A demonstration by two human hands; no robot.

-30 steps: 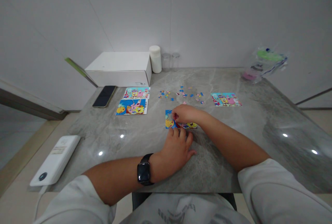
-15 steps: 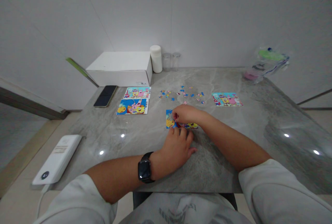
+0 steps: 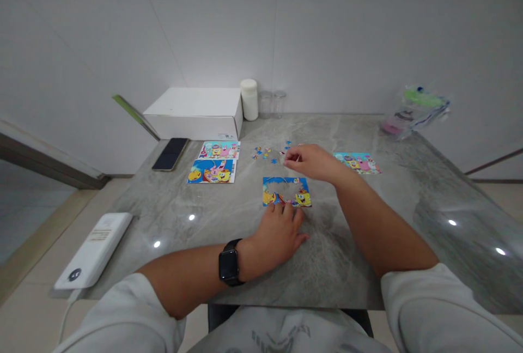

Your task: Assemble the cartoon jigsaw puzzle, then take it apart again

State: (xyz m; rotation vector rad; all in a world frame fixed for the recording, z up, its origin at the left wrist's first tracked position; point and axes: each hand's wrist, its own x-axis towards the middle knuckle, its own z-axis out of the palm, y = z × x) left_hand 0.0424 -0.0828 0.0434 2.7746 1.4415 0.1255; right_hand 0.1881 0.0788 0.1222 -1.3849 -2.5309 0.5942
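Observation:
A partly filled jigsaw puzzle lies on the grey table, with bare table showing through its middle. My left hand rests flat with fingers spread, its fingertips at the puzzle's lower edge. Above and right of the puzzle hovers my right hand, thumb and fingers pressed together; whatever may be between them is too small to make out. Loose puzzle pieces are scattered behind the puzzle, some hidden by my right hand. A picture card lies to the left.
Another picture card and a dark phone lie left. A finished-looking puzzle lies right. Behind stand a white box, a white bottle and two glasses. A plastic bag and a white device sit near the edges.
My right hand has moved from over the puzzle up and right toward the loose pieces, uncovering the puzzle. My left hand has stayed in place. The view has tilted slightly up.

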